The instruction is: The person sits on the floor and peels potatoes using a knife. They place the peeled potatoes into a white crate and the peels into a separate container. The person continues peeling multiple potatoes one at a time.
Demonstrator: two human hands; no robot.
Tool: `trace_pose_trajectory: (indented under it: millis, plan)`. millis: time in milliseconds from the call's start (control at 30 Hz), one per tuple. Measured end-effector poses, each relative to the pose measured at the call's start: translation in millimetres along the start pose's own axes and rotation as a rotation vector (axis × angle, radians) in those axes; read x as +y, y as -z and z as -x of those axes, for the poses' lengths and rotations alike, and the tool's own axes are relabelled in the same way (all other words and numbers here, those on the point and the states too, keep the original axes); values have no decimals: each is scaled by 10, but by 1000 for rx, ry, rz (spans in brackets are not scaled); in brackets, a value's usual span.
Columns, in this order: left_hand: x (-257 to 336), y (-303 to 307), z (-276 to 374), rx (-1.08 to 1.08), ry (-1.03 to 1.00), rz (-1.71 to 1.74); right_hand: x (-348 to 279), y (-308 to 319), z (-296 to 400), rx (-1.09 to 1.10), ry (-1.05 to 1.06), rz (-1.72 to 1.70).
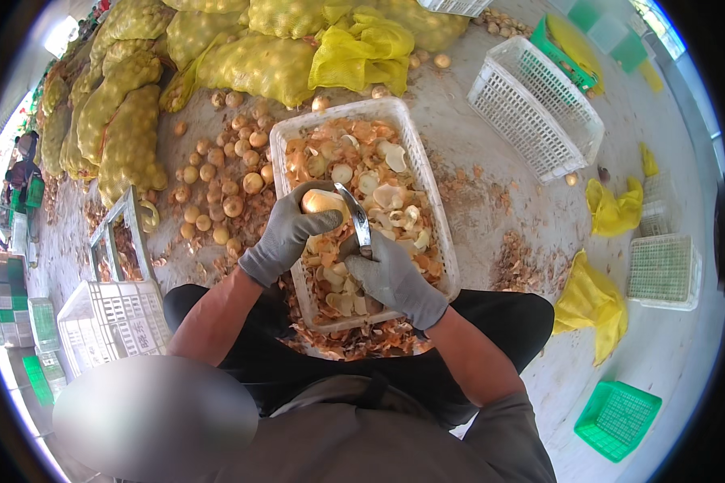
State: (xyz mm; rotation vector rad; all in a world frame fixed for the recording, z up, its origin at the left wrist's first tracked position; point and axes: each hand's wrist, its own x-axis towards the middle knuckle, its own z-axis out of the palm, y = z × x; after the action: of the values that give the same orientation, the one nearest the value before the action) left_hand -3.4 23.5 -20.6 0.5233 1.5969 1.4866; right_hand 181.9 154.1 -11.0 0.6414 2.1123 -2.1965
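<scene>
In my left hand (290, 232), gloved in grey, I grip an onion (321, 203), its pale cut side facing right. My right hand (393, 271), also gloved, is closed round the handle of a small curved knife (357, 217). The blade points up and away from me, close beside the onion; whether it touches I cannot tell. Both hands are above a white plastic crate (441, 217) between my knees. Inside it lie brown onion skins (368, 130) and several pale peeled layers and end slices (394, 157).
Loose onions (232, 205) lie on the floor left of the crate. Yellow mesh sacks of onions (254, 63) are piled beyond. An empty white crate (534, 108) stands at upper right, a green crate (617, 421) at lower right. At left are a metal frame (118, 229) and a white crate (112, 326).
</scene>
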Motion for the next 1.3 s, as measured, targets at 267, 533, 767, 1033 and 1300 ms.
trace_pose_trajectory:
  millis: [267, 533, 767, 1033, 1300]
  plan:
    - [141, -21, 10, 145, -265, -291, -125, 123, -41, -11, 105, 134]
    - [-118, 114, -163, 199, -116, 497, 274, -266, 181, 75, 96, 308]
    - [-83, -108, 15, -80, -83, 429, -322, 136, -1, 246, -66, -217]
    - [8, -277, 64, -130, -100, 103, -82, 3, -128, 284, 210, -266]
    - [103, -314, 107, -30, -172, -84, -96, 36, -187, 341, 487, 121]
